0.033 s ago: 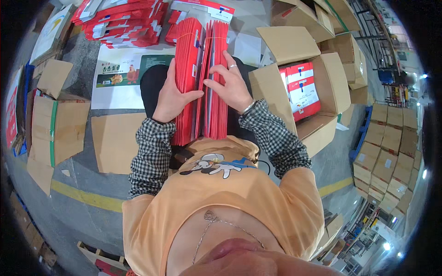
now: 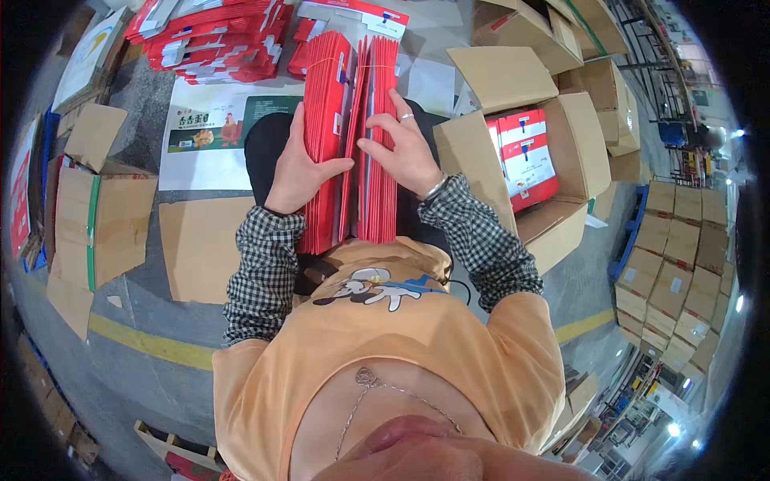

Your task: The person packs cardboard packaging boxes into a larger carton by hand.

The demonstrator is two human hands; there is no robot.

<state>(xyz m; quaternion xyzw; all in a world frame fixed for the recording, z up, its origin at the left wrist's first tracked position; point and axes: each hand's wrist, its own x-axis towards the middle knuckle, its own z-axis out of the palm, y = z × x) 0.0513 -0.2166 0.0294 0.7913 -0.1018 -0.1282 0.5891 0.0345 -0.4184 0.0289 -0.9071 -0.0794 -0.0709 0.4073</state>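
A thick bundle of flat red cartons (image 2: 325,120) stands on edge in my lap, a thin band across its upper part. A gap splits it into a left part and a right part (image 2: 385,180), with a few loose cartons between. My left hand (image 2: 305,164) is closed round the left part, thumb across its top edges. On the right part lies my right hand (image 2: 401,148), with fingers bent over the edges and the thumb at the gap. The undersides of both hands are hidden.
An open cardboard box (image 2: 581,140) with red-and-white cartons (image 2: 525,156) stands at my right. Ahead on the left is a tall pile of red cartons (image 2: 216,40). Another open box (image 2: 120,216) stands at far left; stacked brown boxes (image 2: 674,256) are at far right.
My right hand has shifted very slightly to the right along the bundle. My left hand and the cartons look the same.
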